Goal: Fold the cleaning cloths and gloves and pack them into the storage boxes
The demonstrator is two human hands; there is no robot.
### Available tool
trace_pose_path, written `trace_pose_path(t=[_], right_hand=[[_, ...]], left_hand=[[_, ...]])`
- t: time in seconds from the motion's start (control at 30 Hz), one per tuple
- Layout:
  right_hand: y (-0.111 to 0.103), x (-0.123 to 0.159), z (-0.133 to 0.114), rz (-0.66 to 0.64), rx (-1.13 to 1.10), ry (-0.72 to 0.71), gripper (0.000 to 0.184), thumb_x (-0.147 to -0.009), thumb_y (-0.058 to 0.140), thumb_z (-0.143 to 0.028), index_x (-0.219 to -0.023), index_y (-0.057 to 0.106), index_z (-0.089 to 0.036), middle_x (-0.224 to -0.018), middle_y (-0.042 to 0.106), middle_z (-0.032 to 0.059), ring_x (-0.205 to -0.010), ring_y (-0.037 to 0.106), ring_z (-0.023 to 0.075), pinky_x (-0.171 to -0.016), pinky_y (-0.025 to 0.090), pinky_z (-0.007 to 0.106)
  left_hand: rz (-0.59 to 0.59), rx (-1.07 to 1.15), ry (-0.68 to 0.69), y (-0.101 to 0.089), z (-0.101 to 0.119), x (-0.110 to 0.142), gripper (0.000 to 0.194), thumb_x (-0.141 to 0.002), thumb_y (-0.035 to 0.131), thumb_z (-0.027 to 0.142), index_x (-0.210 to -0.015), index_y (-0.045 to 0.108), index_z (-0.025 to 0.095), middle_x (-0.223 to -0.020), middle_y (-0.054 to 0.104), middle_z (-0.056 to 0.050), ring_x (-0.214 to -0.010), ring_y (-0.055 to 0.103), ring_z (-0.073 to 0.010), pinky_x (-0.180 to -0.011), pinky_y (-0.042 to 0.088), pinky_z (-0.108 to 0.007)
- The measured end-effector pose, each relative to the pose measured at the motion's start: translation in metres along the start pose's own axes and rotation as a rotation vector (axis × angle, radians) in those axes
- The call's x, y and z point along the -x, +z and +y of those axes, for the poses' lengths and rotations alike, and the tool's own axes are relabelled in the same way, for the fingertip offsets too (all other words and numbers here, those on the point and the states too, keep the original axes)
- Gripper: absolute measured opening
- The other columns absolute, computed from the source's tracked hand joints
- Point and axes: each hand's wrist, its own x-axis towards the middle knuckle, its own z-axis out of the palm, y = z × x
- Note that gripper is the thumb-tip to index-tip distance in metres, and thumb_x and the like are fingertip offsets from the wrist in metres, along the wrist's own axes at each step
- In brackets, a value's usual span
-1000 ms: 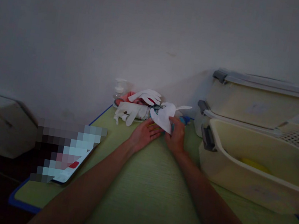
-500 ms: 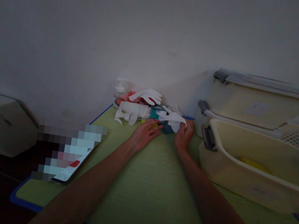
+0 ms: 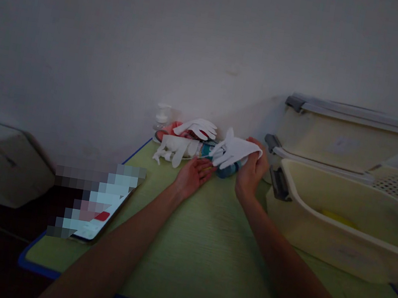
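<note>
1. The green surface [image 3: 196,259] is stretching from its blue near edge; a phone [image 3: 102,214] is lying by its left edge, a bin [image 3: 319,248] is standing toward its right.
2. The left hand [image 3: 191,177] is pointing toward the far edge, fingers loosely spread, apparently holding nothing.
3. The right hand's [image 3: 252,172] fingers are pinching a glove [image 3: 235,153] by its cuff, near the far edge.
4. The glove is looking light, limp, unbreakable; its cuff is offering good hold.
5. A wall [image 3: 215,46] is rising behind.

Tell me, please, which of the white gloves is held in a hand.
The rightmost white glove: only this one is gripped, by the right hand. The upper glove and the lower glove lie ungripped farther left.
</note>
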Motion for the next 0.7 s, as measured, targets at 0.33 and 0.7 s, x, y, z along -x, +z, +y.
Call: trace_pose_path(t=[0.33, 0.7], right_hand=[[-0.013, -0.025, -0.028, -0.071, 0.385, -0.384, 0.035, -0.086, 0.031, -0.022, -0.11, 0.056, -0.019, -0.118, 0.05, 0.0114, -0.115, 0.046, 0.0229, -0.095, 0.036, 0.045], [-0.023, -0.041, -0.103, -0.453, 0.405, -0.407, 0.023, -0.088, 0.038, -0.019, -0.089, 0.061, -0.018, -0.08, 0.062, 0.0029, -0.079, 0.06, 0.0164, -0.075, 0.045, 0.033]], left_hand=[[-0.017, 0.014, 0.108, 0.0, 0.0, 0.0, 0.012, -0.082, 0.047, 0.012, -0.083, 0.058, 0.015, -0.092, 0.067, -0.006, -0.082, 0.066, -0.0138, -0.073, 0.048, -0.023], [-0.048, -0.094, 0.088, -0.004, -0.002, -0.006, 0.018, -0.085, 0.042, 0.017, -0.088, 0.06, 0.017, -0.108, 0.064, -0.007, -0.097, 0.063, -0.0173, -0.094, 0.044, -0.035]])
